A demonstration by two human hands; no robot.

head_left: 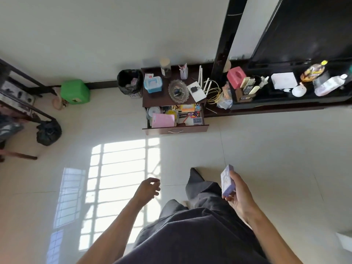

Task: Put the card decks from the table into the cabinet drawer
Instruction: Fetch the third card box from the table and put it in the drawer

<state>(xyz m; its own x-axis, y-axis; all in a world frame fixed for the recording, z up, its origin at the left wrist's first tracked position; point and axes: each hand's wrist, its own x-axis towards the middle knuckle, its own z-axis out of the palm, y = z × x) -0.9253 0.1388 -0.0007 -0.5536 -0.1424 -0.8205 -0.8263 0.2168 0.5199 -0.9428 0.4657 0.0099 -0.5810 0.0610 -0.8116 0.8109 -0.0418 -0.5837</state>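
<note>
A pale tiled floor (247, 153) fills most of the view, with a bright window-grid patch of sunlight on it and a plain white wall behind. Against that wall stands a small dark cabinet (172, 86), and to its right a long black low shelf (285, 102) crowded with small items, among them a pink tissue box (236, 77). Left of the cabinet is one black-lined waste bin (130, 82), and further left one green plastic box (75, 91) on the floor.

The cabinet drawer (175, 119) is pulled open and packed: a pink sheet, a disc, colourful packets, and one dark blue card box (197, 121) at its right front corner. On the cabinet top sit a blue-lidded tub (153, 84), a glass dish (178, 91) and a white router (198, 90).

The right hand (239, 195) is clamped around one lilac card deck (226, 181), held upright in the air, well apart from the drawer. The left hand (148, 187) is empty, fingers loosely curled and apart
</note>
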